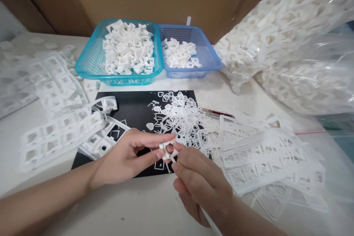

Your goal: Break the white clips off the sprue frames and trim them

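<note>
My left hand (128, 153) pinches a small white plastic part (164, 152) with a round opening, between thumb and fingers. Closed up against that part from the right is my right hand (200, 182). A slim pale tip (172, 159) shows at its fingertips, and a long thin white length (211, 222) comes out below the palm; whether both belong to one stick-like tool I cannot tell. Beneath the hands lies a black mat (125, 100), its right side heaped with thin white offcuts (184, 116).
Behind the mat stand a teal basket (95, 76) and a blue basket (206, 67), both holding white parts. Moulded sheets of parts (59, 134) lie left; stripped frames (265, 158) and tweezers (218, 113) lie right. Clear bags of parts (276, 33) bulge at the upper right.
</note>
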A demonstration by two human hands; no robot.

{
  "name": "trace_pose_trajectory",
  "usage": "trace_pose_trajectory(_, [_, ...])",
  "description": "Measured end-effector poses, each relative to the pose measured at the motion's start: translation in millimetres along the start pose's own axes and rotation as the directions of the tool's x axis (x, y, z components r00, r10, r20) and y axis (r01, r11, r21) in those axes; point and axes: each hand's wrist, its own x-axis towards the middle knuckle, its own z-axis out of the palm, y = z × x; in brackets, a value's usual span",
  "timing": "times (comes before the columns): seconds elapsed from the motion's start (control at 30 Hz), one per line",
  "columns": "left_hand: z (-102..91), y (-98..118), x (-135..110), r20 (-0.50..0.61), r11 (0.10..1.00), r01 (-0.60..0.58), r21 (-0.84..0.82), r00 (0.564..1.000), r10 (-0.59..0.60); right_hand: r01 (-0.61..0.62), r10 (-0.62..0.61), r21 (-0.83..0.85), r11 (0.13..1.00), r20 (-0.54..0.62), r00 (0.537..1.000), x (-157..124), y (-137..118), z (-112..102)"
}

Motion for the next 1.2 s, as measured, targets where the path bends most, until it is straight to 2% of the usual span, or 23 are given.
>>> trace_pose_trajectory(0.53, [-0.7, -1.4, -0.1, 0.007, 1.0, 0.004, 0.03, 1.0, -0.004, 0.035, -0.036, -0.096, 0.995, -0.012, 0.999, 1.0, 0.4, 2.4])
trace_pose_trajectory(0.8, [-0.8, -0.7, -0.1, -0.007, 0.999, -0.001, 0.042, 1.0, 0.001, 0.017, -0.017, -0.01, 1.0, 0.018, 1.0, 1.9, 2.1, -1.3])
trace_pose_trajectory(1.2, [-1.0, 0.1, 0.6, -0.001, 1.0, 0.016, 0.026, 1.0, -0.016, 0.051, -0.057, -0.125, 0.991, -0.042, 0.997, -1.6, -0.1, 6.2])
